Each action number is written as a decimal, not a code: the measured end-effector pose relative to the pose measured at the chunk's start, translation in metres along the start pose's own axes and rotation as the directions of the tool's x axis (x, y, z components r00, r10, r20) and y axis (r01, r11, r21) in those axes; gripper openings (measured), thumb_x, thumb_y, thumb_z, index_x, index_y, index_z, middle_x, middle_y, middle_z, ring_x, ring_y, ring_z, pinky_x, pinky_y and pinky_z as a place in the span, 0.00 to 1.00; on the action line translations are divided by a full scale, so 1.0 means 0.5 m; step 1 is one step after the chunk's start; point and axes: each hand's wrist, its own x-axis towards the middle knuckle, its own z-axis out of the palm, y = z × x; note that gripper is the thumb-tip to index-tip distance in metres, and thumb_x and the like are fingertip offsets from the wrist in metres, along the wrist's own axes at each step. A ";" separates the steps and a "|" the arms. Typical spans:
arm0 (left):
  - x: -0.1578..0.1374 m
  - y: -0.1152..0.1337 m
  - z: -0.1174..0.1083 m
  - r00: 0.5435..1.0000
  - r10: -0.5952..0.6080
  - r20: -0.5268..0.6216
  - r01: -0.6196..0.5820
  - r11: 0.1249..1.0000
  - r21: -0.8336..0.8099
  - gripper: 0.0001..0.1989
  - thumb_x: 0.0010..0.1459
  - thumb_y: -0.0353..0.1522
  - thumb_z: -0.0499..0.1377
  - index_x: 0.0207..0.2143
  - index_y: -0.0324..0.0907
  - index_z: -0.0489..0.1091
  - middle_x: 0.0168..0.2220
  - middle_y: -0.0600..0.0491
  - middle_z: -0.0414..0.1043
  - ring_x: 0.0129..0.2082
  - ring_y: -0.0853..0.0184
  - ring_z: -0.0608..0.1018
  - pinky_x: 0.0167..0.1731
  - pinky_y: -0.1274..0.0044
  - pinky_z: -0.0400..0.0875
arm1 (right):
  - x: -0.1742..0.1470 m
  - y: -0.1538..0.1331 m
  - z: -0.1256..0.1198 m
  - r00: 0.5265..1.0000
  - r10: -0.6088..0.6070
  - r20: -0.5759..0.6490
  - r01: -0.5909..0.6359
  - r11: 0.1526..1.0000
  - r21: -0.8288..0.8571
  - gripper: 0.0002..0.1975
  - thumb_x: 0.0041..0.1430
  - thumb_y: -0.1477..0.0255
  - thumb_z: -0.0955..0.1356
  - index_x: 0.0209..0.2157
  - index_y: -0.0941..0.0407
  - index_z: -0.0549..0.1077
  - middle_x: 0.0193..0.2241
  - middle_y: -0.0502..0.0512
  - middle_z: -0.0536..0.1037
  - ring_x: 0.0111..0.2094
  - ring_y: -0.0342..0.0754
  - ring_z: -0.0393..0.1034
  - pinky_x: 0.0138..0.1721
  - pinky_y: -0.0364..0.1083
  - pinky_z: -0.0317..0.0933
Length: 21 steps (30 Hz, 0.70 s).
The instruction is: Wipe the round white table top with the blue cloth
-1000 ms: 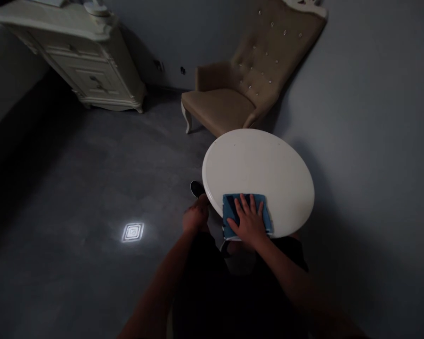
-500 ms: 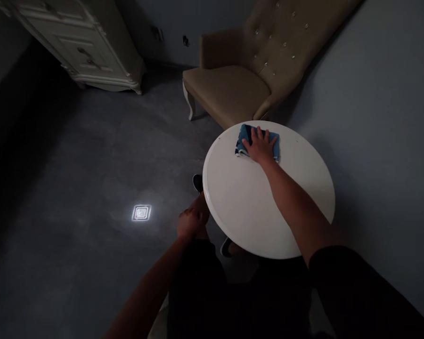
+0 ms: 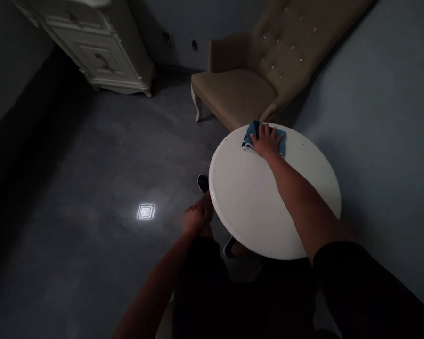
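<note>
My right hand (image 3: 267,141) lies flat with its fingers spread on a folded blue cloth (image 3: 281,139). The cloth has dark blue patches and a white edge, and part of it is hidden under the hand. It rests on a round white table (image 3: 254,197), close to the far rim. Lower down, left of the table, my left hand (image 3: 195,219) rests on my bent left knee (image 3: 207,207), its fingers curled over it.
Beyond the table stands a tan armchair (image 3: 236,92) with a buttoned back, close to the far rim. A white cabinet (image 3: 102,56) is at the upper left. Grey wall (image 3: 388,141) borders the right. A bright square pattern (image 3: 146,212) shows on the dark floor.
My right hand and the cloth have slid slightly farther away, up to the table's far rim. The view has shifted a little to the left. My left hand stays on the knee.
</note>
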 end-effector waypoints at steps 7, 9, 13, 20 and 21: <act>-0.034 0.026 -0.014 1.000 0.009 -0.020 -0.008 0.997 0.075 0.25 0.81 0.40 0.51 0.53 0.41 0.88 0.52 0.37 0.89 0.53 0.51 0.88 0.54 0.68 0.77 | -0.388 -0.070 -0.010 0.992 -0.111 0.064 0.114 0.992 -0.051 0.44 0.84 0.47 0.54 0.87 0.59 0.54 0.88 0.66 0.47 0.86 0.82 0.39 0.80 0.87 0.37; -0.050 0.031 -0.011 0.999 0.029 -0.038 -0.026 0.997 0.077 0.24 0.81 0.40 0.51 0.54 0.41 0.87 0.53 0.37 0.89 0.53 0.51 0.88 0.54 0.67 0.77 | -0.517 -0.088 -0.004 0.986 -0.155 0.068 0.158 0.987 -0.036 0.44 0.82 0.46 0.54 0.87 0.57 0.55 0.88 0.63 0.47 0.87 0.80 0.38 0.81 0.85 0.37; -0.077 0.031 -0.004 0.995 0.059 -0.081 -0.057 0.998 0.037 0.22 0.81 0.38 0.53 0.60 0.43 0.85 0.54 0.39 0.89 0.54 0.53 0.88 0.56 0.69 0.77 | -0.724 -0.111 0.021 0.980 -0.182 0.085 0.183 0.983 -0.003 0.46 0.76 0.37 0.54 0.88 0.37 0.51 0.87 0.39 0.44 0.88 0.70 0.36 0.85 0.80 0.38; -0.088 0.019 -0.009 0.996 0.024 -0.080 -0.024 1.000 -0.006 0.22 0.81 0.38 0.54 0.61 0.42 0.85 0.54 0.38 0.89 0.55 0.53 0.89 0.55 0.69 0.78 | -0.751 -0.132 0.021 0.971 -0.183 0.153 0.186 0.983 -0.001 0.46 0.75 0.36 0.55 0.88 0.31 0.45 0.85 0.29 0.45 0.88 0.70 0.33 0.85 0.82 0.37; -0.087 0.017 -0.011 0.997 0.024 -0.074 -0.025 1.000 -0.015 0.22 0.81 0.37 0.54 0.61 0.42 0.85 0.55 0.37 0.89 0.55 0.52 0.89 0.56 0.69 0.78 | -0.725 -0.137 0.015 0.972 -0.185 0.147 0.188 0.982 -0.003 0.46 0.76 0.37 0.55 0.88 0.33 0.47 0.86 0.32 0.45 0.88 0.72 0.34 0.85 0.83 0.37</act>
